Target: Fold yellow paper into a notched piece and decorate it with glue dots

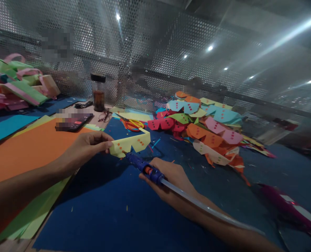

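Note:
My left hand (pixel 93 144) pinches the left end of a yellow paper mask (pixel 129 142), a folded cut-out strip with small red-orange dots and a notch in its lower edge. My right hand (pixel 171 175) is wrapped round a blue hot glue gun (pixel 142 166), with a long clear glue stick (pixel 197 203) running out of its back along my forearm. The nozzle points at the lower left edge of the paper and appears to touch it. Behind the paper lie orange-and-yellow-handled scissors (pixel 131 124) on the blue work surface (pixel 105 217).
A heap of dotted paper masks (pixel 207 122) sits to the right. Orange paper sheets (pixel 40 147), a phone (pixel 73 122) and a lidded jar (pixel 99 92) are at left. Folded paper pieces (pixel 21 84) pile at far left. A purple tool (pixel 289 206) lies right. Perforated metal (pixel 134 45) stands behind.

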